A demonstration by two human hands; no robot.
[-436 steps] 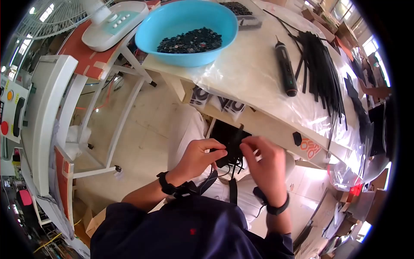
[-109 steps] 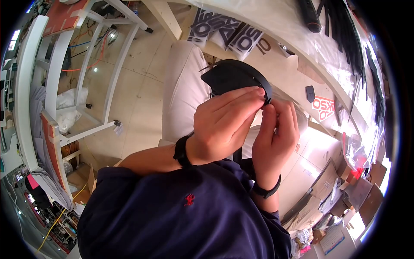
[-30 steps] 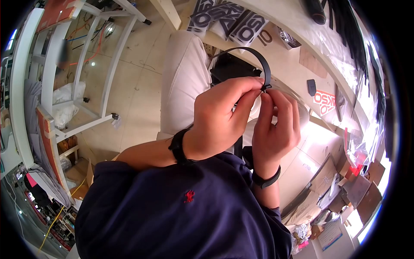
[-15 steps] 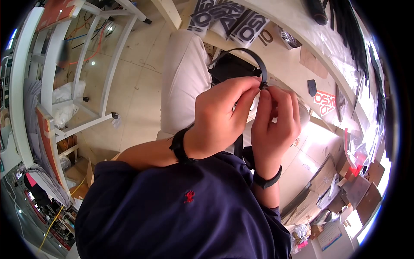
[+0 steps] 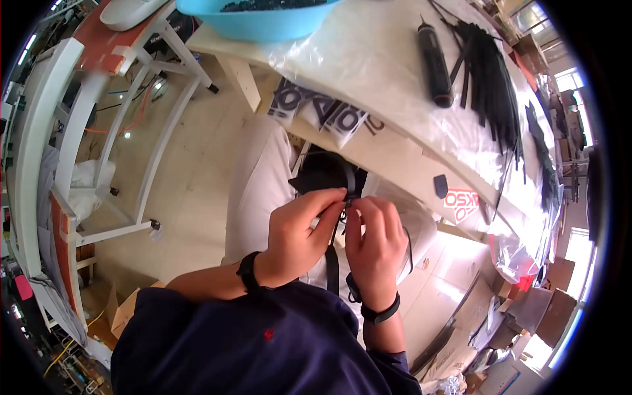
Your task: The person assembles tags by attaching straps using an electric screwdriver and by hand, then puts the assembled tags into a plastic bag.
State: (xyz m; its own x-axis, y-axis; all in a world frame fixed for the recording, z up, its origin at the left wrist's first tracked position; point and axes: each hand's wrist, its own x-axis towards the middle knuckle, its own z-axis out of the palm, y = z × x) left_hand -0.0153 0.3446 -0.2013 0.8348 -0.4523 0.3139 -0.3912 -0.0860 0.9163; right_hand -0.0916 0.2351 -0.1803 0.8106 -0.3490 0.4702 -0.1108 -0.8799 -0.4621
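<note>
My left hand (image 5: pixel 297 227) and my right hand (image 5: pixel 377 245) meet fingertip to fingertip over my lap. Both pinch a narrow black strap (image 5: pixel 351 176) at a small dark fitting (image 5: pixel 349 201), whose details are too small to make out. Part of the strap rises above the fingers, and a black length hangs down between the wrists. A thin black strip curves out beside the right hand. Behind the fingers lies a black object (image 5: pixel 317 172), partly covered, between my knees and the table.
On the plastic-covered table (image 5: pixel 375 72) are a blue basin (image 5: pixel 263 23) with small black pieces, a black screwdriver-like tool (image 5: pixel 434 66) and a bundle of black straps (image 5: pixel 490 92). Printed bags (image 5: pixel 322 115) sit on the shelf below. A white frame (image 5: pixel 161 151) stands left; cardboard boxes (image 5: pixel 556 299) are at right.
The view has tilted up, bringing the table top and blue basin into sight. The strap's high arc above my fingers has become lower and straighter. Both hands keep their pinch.
</note>
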